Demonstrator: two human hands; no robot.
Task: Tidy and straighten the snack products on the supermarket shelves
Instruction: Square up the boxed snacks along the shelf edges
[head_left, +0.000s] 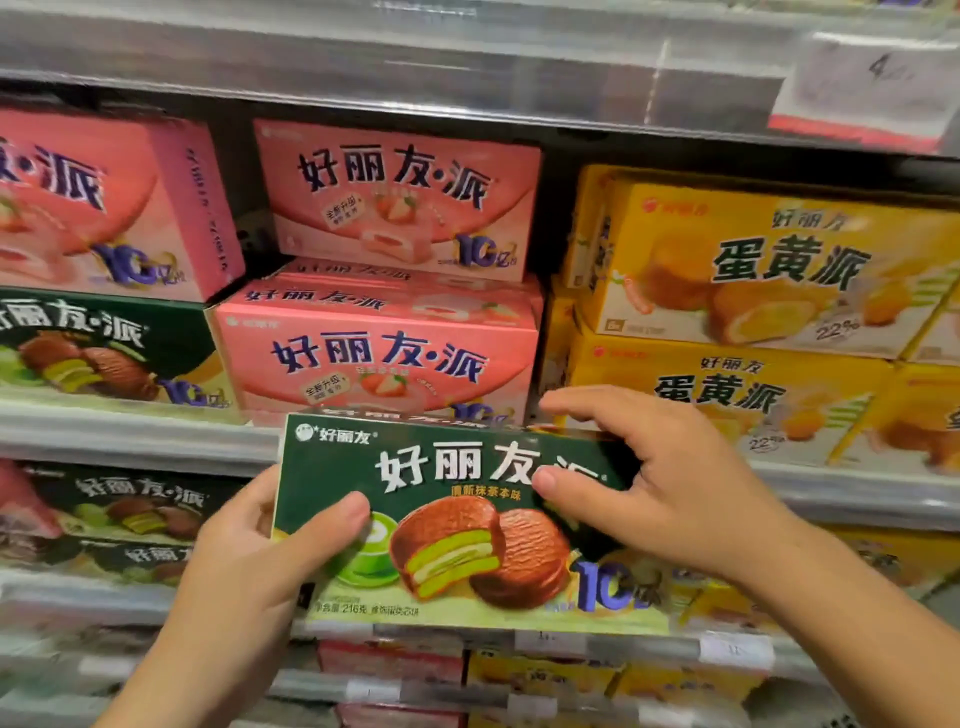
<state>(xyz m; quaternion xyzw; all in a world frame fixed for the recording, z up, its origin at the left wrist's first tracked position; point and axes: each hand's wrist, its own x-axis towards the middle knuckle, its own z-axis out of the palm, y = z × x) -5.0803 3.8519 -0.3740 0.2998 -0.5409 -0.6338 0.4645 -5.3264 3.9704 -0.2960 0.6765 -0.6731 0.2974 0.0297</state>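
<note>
Green cardboard fills the middle of the view: a green box (457, 525) of chocolate pies is held up in front of the shelves, its printed face toward the camera and slightly tilted, covering part of the shelf edge (130, 441) behind it. The left hand (260, 561) grips the box at its lower left corner, thumb laid across the front face and the other fingers hidden behind. The right hand (654, 478) holds the upper right corner, thumb pressed on the front near the white lettering, fingers curled over the top edge.

Directly behind the box, at the front edge of the shelf, stands a pink box (379, 358) of strawberry pies with another pink box (400, 197) stacked on top, set further back. To the left on the same shelf sit a dark green box (104, 348) and above it a larger pink box (114, 202). To the right, yellow boxes (769, 270) are stacked two high at that end of the shelf. Lower shelves hold more green, pink and yellow boxes, partly blurred. A price tag (862, 83) hangs on the rail of the upper shelf at the top right corner.
</note>
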